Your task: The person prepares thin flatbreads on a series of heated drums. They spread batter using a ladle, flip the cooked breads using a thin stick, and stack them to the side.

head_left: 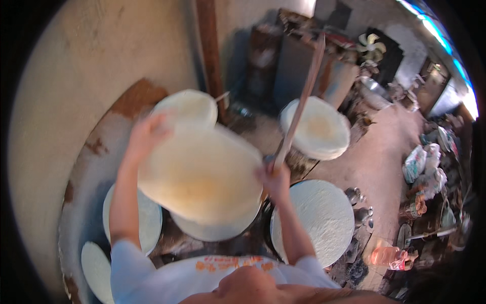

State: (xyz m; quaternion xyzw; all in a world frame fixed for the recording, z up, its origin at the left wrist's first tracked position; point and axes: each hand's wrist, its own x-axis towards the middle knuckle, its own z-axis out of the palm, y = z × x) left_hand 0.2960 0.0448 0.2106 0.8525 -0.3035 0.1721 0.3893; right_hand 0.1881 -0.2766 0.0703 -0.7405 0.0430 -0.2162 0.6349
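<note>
A wide, thin round flatbread (pixel 207 169), pale with a browned patch near its lower edge, is held up in front of me and smeared by motion. My left hand (pixel 150 133), blurred, grips its upper left edge. In my right hand (pixel 276 181) is a long flat wooden stick (pixel 304 96), slanting up and away; the fingers also meet the flatbread's right edge. Beneath the flatbread shows part of a pale round surface (pixel 217 230). To the right lies a round griddle covered in white batter (pixel 316 223). Farther off sits a stack of pale flatbreads (pixel 319 131).
More pale rounds lie at the far left (pixel 190 106), left (pixel 144 223) and lower left (pixel 96 268). A wooden post (pixel 207 50) stands against the wall. Plastic bags (pixel 422 164), a pinkish bottle (pixel 389 257) and clutter line the right side.
</note>
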